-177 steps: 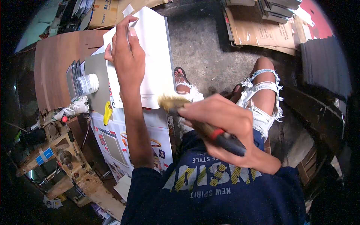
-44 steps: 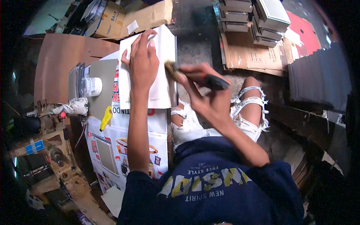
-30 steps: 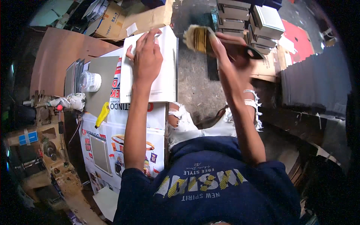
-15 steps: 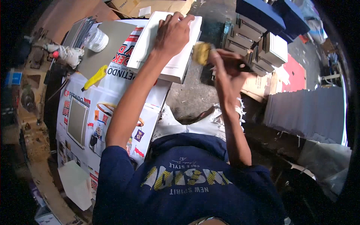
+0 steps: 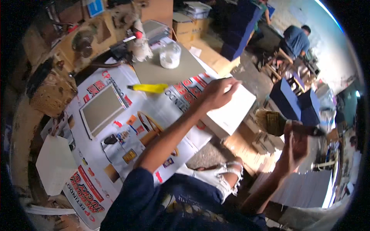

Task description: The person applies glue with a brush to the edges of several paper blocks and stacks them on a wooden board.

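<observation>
My left hand (image 5: 220, 94) lies on a thick white book (image 5: 227, 115) at the table's far right corner. Its fingers are bent over the upper side, and what lies under the fingertips is hidden. My right hand (image 5: 296, 148) is raised to the right of the book, closed around the dark handle of a wide brush (image 5: 271, 122). The brush has a yellowish-brown head, blurred by motion, and stays apart from the book. Left of the book lie a yellow cutter knife (image 5: 149, 88) and a clear tub of white paste (image 5: 170, 57).
Printed white sheets (image 5: 158, 111) cover the table. A grey board panel (image 5: 103, 109) and a white block (image 5: 56, 165) lie on the left. Dark blue books (image 5: 285, 98) stand to the right, near stacked grey-white sheets (image 5: 308, 188). A person (image 5: 296, 40) sits farther back.
The view has swung and tilted, bringing the far room in. My right hand has carried the brush rightward, away from the book. My left hand stays on the book.
</observation>
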The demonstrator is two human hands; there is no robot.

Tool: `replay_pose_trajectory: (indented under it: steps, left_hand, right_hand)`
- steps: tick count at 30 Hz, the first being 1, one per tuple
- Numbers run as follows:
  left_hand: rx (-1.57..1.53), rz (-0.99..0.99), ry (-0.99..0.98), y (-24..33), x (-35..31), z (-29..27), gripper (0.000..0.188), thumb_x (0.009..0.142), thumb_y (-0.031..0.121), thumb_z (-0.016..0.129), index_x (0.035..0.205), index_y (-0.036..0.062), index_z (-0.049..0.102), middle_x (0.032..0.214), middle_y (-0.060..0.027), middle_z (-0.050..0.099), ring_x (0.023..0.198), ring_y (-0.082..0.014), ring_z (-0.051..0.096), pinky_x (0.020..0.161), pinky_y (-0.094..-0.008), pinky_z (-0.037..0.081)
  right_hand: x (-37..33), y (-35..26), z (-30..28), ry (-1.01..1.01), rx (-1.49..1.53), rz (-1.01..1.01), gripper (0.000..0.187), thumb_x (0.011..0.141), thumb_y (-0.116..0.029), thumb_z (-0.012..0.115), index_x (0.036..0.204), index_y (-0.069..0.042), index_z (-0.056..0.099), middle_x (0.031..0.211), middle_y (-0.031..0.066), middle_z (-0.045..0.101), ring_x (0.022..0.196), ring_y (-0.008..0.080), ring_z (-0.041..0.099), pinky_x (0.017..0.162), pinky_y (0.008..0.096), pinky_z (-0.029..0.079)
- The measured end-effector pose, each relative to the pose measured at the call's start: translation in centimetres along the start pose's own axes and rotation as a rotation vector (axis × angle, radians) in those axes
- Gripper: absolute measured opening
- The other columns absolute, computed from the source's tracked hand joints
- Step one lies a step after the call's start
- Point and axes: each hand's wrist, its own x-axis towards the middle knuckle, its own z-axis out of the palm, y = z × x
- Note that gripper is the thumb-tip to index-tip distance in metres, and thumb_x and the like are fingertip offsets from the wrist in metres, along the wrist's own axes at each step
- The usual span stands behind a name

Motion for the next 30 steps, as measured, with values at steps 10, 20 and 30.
replay_pose_trajectory:
  steps: [10,20,30]
  left_hand:
    - [-0.239,-0.468,0.511,-4.3,-15.7,-7.5,0.059,0.104,0.049,0.042,0.076,0.0018,0.063,0.064,-0.0029,0.059,0.063,-0.0111,0.055,0.063,-0.0270,0.044]
    - [-0.128,-0.403,0.296,-4.0,-15.4,-8.3,0.045,0.105,0.037,0.041,0.083,0.0015,0.058,0.069,-0.0086,0.060,0.063,-0.0192,0.062,0.061,-0.0335,0.048]
    - [-0.079,-0.370,0.260,-4.6,-15.1,-7.8,0.041,0.104,0.034,0.043,0.089,0.0012,0.062,0.075,-0.0178,0.066,0.071,-0.0365,0.067,0.064,-0.0437,0.052]
  right_hand:
    - [16.9,-0.8,31.0,-0.822,-0.337,-0.205,0.035,0.093,-0.033,0.066,0.087,0.002,0.068,0.067,0.0013,0.058,0.064,0.0091,0.047,0.054,0.0326,0.039]
    - [12.5,1.8,52.8,-1.292,-0.882,-0.690,0.033,0.077,-0.025,0.063,0.095,0.003,0.067,0.088,0.0228,0.071,0.081,0.0342,0.070,0.072,0.0447,0.055]
    - [11.7,2.1,51.3,-0.966,-0.742,-0.551,0.026,0.072,-0.019,0.066,0.085,0.004,0.072,0.077,0.0208,0.070,0.072,0.0343,0.070,0.065,0.0407,0.055]
